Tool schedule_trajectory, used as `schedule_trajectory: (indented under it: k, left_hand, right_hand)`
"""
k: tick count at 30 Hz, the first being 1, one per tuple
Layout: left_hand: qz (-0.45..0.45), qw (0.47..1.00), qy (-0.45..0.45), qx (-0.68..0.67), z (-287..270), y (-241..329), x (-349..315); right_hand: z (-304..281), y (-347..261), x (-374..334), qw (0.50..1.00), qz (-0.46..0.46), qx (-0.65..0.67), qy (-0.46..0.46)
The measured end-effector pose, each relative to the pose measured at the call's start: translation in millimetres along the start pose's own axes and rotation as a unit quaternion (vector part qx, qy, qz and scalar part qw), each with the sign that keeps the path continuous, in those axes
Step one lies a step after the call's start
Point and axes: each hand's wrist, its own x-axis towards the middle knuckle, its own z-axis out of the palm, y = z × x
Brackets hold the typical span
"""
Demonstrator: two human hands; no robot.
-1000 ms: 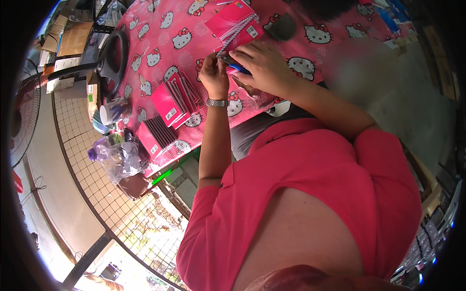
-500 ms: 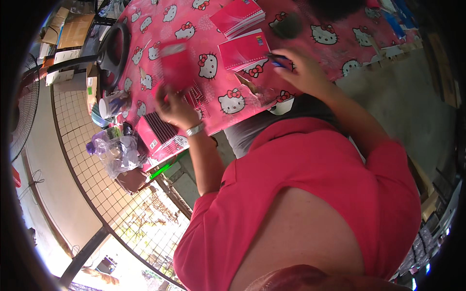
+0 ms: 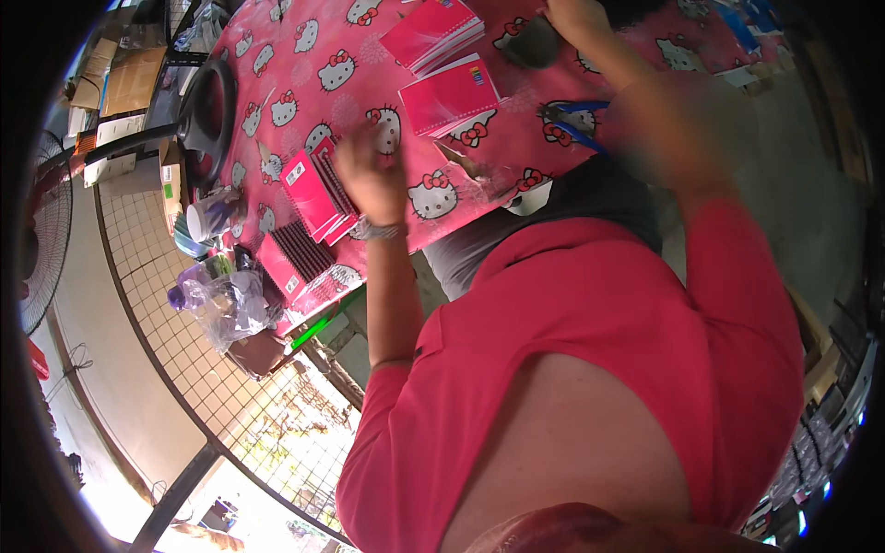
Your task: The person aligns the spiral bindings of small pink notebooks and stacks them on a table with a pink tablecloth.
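Observation:
My left hand [image 3: 371, 184], smeared by motion, is over the right edge of a stack of pink spiral notebooks [image 3: 308, 195]; whether its fingers grip anything cannot be told. A second pile of spiral notebooks [image 3: 286, 263], black coils showing, lies nearer the table's left corner. My right hand [image 3: 579, 20] reaches to the top of the picture, beside a dark round bowl-like thing [image 3: 531, 44]; its fingertips are hard to make out. Blue-handled pliers [image 3: 573, 124] lie on the table below it. Two more piles of pink booklets, a near one [image 3: 450, 96] and a far one [image 3: 431, 35], fan open mid-table.
A pink cat-patterned cloth [image 3: 295, 78] covers the table. Along its left side stand a black fan base [image 3: 207, 120], a white cup [image 3: 205, 221] and a clear plastic bag [image 3: 230, 309]. A torn brown piece [image 3: 461, 161] lies near the front edge.
The pink notebook that was moving beside my left hand now rests on the left stack. My right hand has let go of the pliers and moved far forward.

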Motion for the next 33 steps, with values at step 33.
schedule_trajectory:
  k: [33]
  left_hand:
    - [0.146,0.933,-0.303,-0.131,43.9,1.5,37.2]
  right_hand:
    - [-53.1,-70.1,-80.9,0.768,0.187,0.594,-0.150]
